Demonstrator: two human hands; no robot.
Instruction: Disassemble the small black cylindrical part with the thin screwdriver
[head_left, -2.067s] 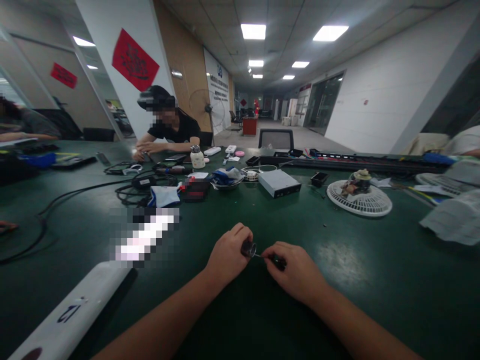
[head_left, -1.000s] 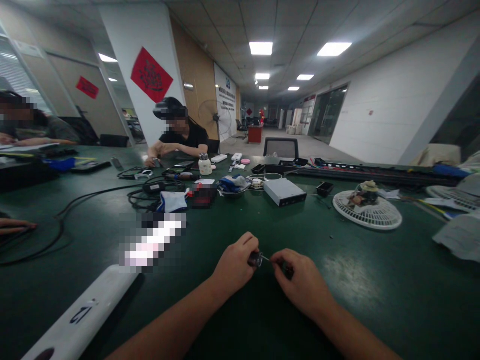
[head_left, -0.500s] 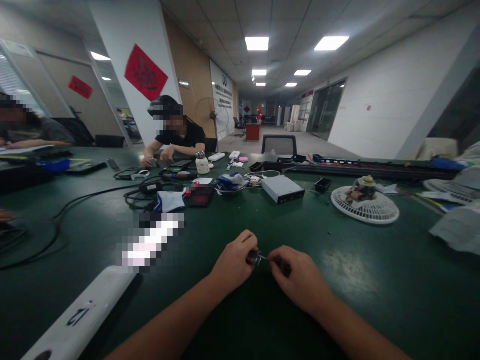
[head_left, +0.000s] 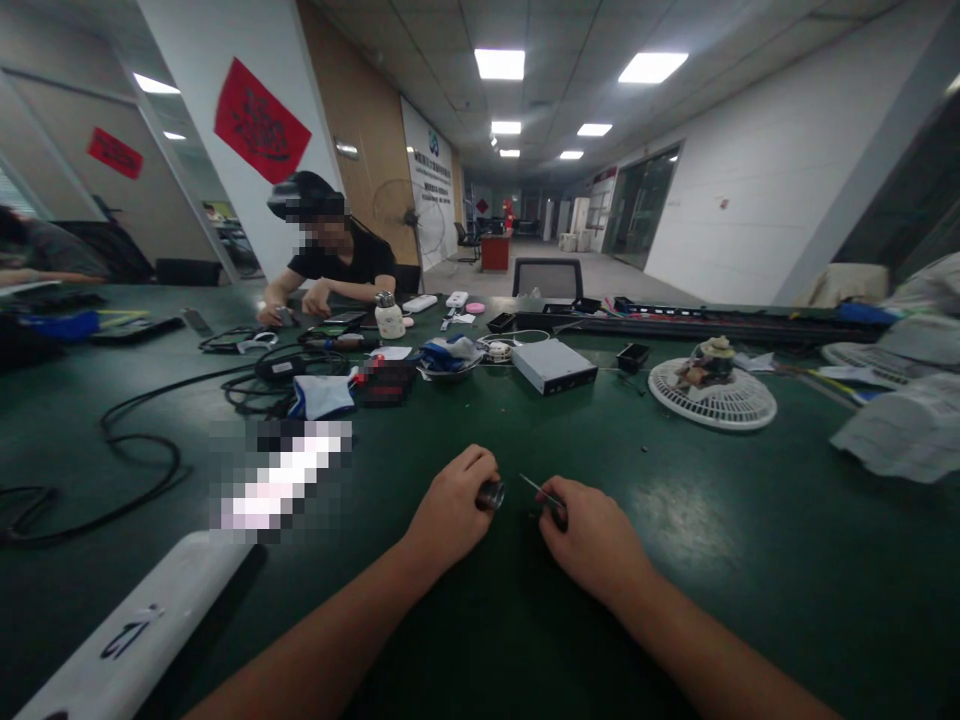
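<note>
My left hand [head_left: 448,508] is closed around a small dark cylinder [head_left: 492,494], whose shiny round end points right, toward the other hand. Its exact kind is not clear. A thin metal rod-shaped tool [head_left: 540,489] is pinched in my right hand [head_left: 596,535], its tip slanting up and to the left. A gap separates that tip from the cylinder. My fingers hide the rest of the tool. Both hands are low over the green table [head_left: 480,640].
A long white device marked 12 [head_left: 127,630] lies at the left, near looping black cables [head_left: 172,450]. Farther back are a grey drive box [head_left: 551,362], a white fan grille [head_left: 709,405] with a motor, and a white bottle [head_left: 388,318]. A co-worker [head_left: 337,250] sits across the table.
The thin tool's tip has come away from the cylinder's end and now tilts upward in my right hand, with more of it showing. The camera view has shifted slightly.
</note>
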